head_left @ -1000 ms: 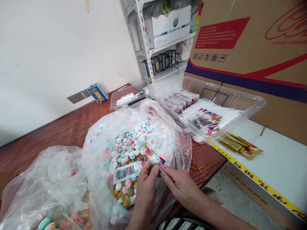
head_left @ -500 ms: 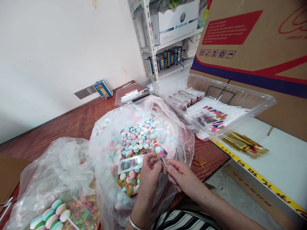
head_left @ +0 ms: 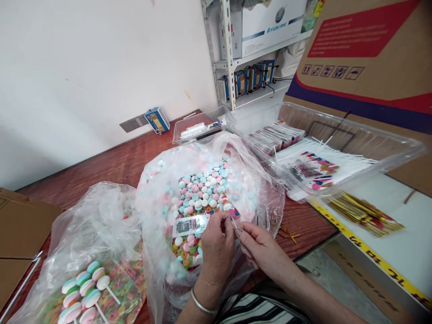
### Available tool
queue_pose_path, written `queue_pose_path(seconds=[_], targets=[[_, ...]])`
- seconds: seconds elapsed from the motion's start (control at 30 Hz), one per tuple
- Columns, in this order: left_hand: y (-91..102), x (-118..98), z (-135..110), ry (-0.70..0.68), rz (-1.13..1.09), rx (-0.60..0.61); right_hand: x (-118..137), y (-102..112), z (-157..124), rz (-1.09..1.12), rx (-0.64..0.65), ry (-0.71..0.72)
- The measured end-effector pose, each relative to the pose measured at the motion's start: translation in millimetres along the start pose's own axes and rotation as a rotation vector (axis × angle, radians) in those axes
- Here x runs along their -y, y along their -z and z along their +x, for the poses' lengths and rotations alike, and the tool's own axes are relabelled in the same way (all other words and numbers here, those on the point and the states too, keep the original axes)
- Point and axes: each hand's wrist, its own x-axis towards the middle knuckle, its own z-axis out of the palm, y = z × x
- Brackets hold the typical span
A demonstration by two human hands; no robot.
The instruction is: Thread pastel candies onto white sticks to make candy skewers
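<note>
My left hand [head_left: 216, 248] is closed on a small clear printed wrapper [head_left: 191, 224] with a barcode and a coloured end, held over an open plastic bag [head_left: 263, 189] of pastel round candies [head_left: 202, 191]. My right hand [head_left: 261, 248] pinches a thin white stick [head_left: 233, 222] at the wrapper's mouth, beside my left thumb. Both hands touch the same piece. A silver bangle [head_left: 201, 305] sits on my left wrist.
A second plastic bag [head_left: 87, 252] at the left holds stacked lollipops [head_left: 86, 290]. A clear tray [head_left: 371, 135] of printed wrappers and white sticks stands at the right, with gold twist ties [head_left: 366, 213] in front. A smaller clear tray [head_left: 202, 128], a cardboard box [head_left: 367, 54] and metal shelving [head_left: 229, 58] lie behind.
The stick and wrapper have been drawn closer together in my hands, the coloured wrapper end now mostly hidden by my left thumb. The camera view has shifted left, showing more of the lollipop bag.
</note>
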Motion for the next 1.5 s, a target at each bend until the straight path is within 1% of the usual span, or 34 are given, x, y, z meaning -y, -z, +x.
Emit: queue_pose_path(seconds=[0.1,0.13,0.17,0.2,0.27,0.33,0.4,0.53,0.67,0.73,0.8,0.87,1.03,1.1,1.17,1.2,1.27,1.33,1.4,1.43,1.5], targets=[[-0.3,1,2,0.011,0.0,-0.005,4,4,-3,-0.296,-0.164,0.198],[-0.1,1,3,0.011,-0.009,-0.006,5,6,-5,-0.388,-0.207,0.262],[0.2,1,3,0.011,-0.02,-0.007,6,8,-7,-0.458,-0.221,0.311],[0.7,0,4,0.01,-0.031,-0.008,6,9,-8,-0.507,-0.21,0.346],[1.8,-2,5,0.003,-0.053,-0.007,4,10,-9,-0.574,-0.148,0.402],[2.4,-3,6,-0.003,-0.071,0.0,1,10,-9,-0.636,-0.104,0.437],[2.4,-4,6,-0.008,-0.085,0.01,-3,10,-7,-0.709,-0.092,0.449],[1.9,-4,5,-0.018,-0.076,0.052,-7,11,0,-0.88,-0.086,0.429],[3.3,-2,7,-0.035,-0.069,0.082,-5,14,6,-0.99,-0.052,0.449],[3.8,1,7,-0.051,-0.08,0.109,-3,15,8,-1.08,-0.038,0.417],[3.0,3,5,-0.056,-0.11,0.134,0,14,10,-1.164,-0.021,0.351],[0.7,5,1,-0.045,-0.149,0.133,0,13,13,-1.188,-0.001,0.305],[-6.6,6,-8,-0.025,-0.199,0.098,-4,11,18,-1.113,0.018,0.296],[-7.9,7,-8,0.009,-0.215,0.072,-6,10,18,-1.024,0.023,0.36],[-8.3,9,-6,0.085,-0.292,0.058,-7,11,17,-0.888,0.018,0.465],[-8.3,11,-4,0.14,-0.369,0.065,-8,11,16,-0.811,0.006,0.506],[-8.3,14,0,0.266,-0.569,0.073,-8,11,15,-0.657,-0.03,0.526],[-7.9,15,4,0.414,-0.761,0.052,-10,12,14,-0.497,-0.077,0.467],[-6.8,14,9,0.543,-0.932,0.042,-11,12,14,-0.322,-0.112,0.373],[-6.1,12,11,0.588,-1.017,0.062,-12,11,14,-0.22,-0.121,0.323],[-5.4,8,16,0.655,-1.188,0.15,-11,8,13,0.027,-0.124,0.226]])
